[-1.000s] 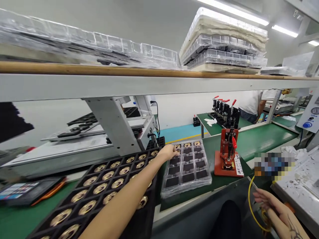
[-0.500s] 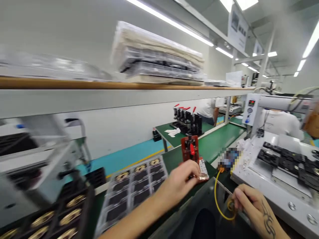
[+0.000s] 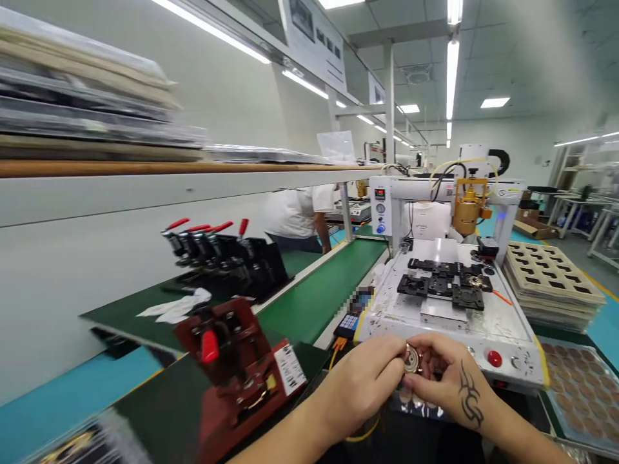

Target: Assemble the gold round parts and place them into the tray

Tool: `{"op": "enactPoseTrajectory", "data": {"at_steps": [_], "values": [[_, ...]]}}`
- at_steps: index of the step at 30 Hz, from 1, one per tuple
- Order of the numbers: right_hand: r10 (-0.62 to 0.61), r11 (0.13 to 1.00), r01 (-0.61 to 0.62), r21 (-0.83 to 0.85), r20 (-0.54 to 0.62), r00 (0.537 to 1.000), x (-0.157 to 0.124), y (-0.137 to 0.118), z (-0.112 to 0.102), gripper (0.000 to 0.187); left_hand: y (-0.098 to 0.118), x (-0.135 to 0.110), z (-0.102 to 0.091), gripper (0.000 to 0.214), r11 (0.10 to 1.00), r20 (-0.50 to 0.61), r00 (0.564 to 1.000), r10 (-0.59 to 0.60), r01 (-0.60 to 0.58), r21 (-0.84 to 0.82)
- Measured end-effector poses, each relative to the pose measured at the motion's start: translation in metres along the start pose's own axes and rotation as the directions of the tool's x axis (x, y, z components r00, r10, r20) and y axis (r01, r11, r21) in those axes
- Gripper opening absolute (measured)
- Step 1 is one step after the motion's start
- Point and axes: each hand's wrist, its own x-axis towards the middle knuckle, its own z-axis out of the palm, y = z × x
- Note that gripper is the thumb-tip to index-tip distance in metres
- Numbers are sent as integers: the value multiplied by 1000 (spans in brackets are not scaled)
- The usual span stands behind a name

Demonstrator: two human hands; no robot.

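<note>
Mostly hidden between the fingers of left hand (image 3: 360,386) and right hand (image 3: 447,380): a small round metal part (image 3: 411,359), too small to tell. Blurred: shelf stack (image 3: 87,96). Cut off at the bottom edge: red clamp fixture (image 3: 236,367).

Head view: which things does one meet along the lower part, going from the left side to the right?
Red clamp fixture → left hand → small round metal part, pinched between both hands → right hand → red button on the white machine → tray of brown discs.
</note>
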Motion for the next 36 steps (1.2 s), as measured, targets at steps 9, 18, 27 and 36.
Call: {"op": "enactPoseTrajectory", "data": {"at_steps": [9, 18, 27, 36], "values": [[-147, 913, -42, -406, -423, 894, -34, 27, -120, 31, -60, 107, 59, 29, 905, 152, 960, -236, 274, -325], [-173, 882, -126, -453, -562, 809, -90, 6, -153, 29, -115, 242, 181, 31, 895, 475, 822, -314, 423, -141], [-84, 896, -208, -392, -610, 788, -100, 14, -192, 35, -126, 282, 198, 31, 880, 725, 621, -298, 472, -43], [-82, 879, -126, -461, -404, 911, 0, 53, -223, 34, -114, 262, 159, 25, 820, 520, 796, -310, 501, -278]]}}
